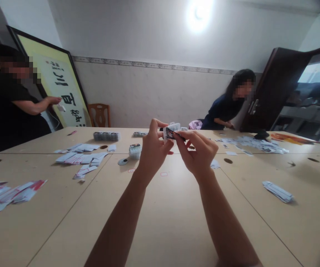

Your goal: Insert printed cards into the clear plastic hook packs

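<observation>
Above the middle of the table, my left hand [155,150] grips a small clear plastic box [174,127] between thumb and fingers. My right hand [200,150] pinches a small dark printed piece [171,134], a label or card, against the near face of that box. Its exact kind is too small to make out. Just left of my left hand, a similar clear box [135,151] with a printed top stands on the table. Beside it lies a flat round disc [123,162] with a dark centre.
Several packed boxes [106,136] form a row at the far left. Paper strips [78,158] lie in piles on the left, with scattered slips [253,142] at the right and a bundle [278,191] nearer. One person [10,96] stands left; another [221,109] is across the table.
</observation>
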Demonstrator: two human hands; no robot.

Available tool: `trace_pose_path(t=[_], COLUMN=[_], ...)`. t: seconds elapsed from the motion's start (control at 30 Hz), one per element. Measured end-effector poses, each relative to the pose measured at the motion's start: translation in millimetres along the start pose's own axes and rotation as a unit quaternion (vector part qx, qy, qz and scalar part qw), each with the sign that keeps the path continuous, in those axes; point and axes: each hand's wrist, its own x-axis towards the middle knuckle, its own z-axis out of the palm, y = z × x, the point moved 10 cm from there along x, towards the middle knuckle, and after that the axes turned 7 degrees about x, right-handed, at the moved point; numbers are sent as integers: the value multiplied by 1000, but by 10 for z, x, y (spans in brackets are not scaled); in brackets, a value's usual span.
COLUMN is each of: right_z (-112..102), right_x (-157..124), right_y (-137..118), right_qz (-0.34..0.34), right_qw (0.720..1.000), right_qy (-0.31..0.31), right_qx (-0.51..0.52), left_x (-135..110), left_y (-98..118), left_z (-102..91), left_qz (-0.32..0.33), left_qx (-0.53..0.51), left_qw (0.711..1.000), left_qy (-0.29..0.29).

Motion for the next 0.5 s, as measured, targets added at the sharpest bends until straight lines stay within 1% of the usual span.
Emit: trace_pose_path(t=[0.07,0.13,0.23,0.33,0.43,0.5], right_z=[-33,-49,-23,5,47,101], right_x=[10,5,-31,-86,-121,-137], right_y=[57,136,282,424,512,547], right_qz=[47,101,187,266,312,329], right_qw=[998,990,968,942,921,910], right_qy=[23,45,60,72,73,62], right_qx=[36,83,154,192,223,243], left_x=[-6,-14,-21,-22,-20,-10], left_y=[15,21,27,73,119,122], left_z=[-8,6,46,30,-15,-23], left_qz=[11,18,29,65,94,97], left_qx=[10,20,49,128,203,223], left_qw=[1000,1000,998,989,972,967], left_qy=[11,12,5,30,73,80])
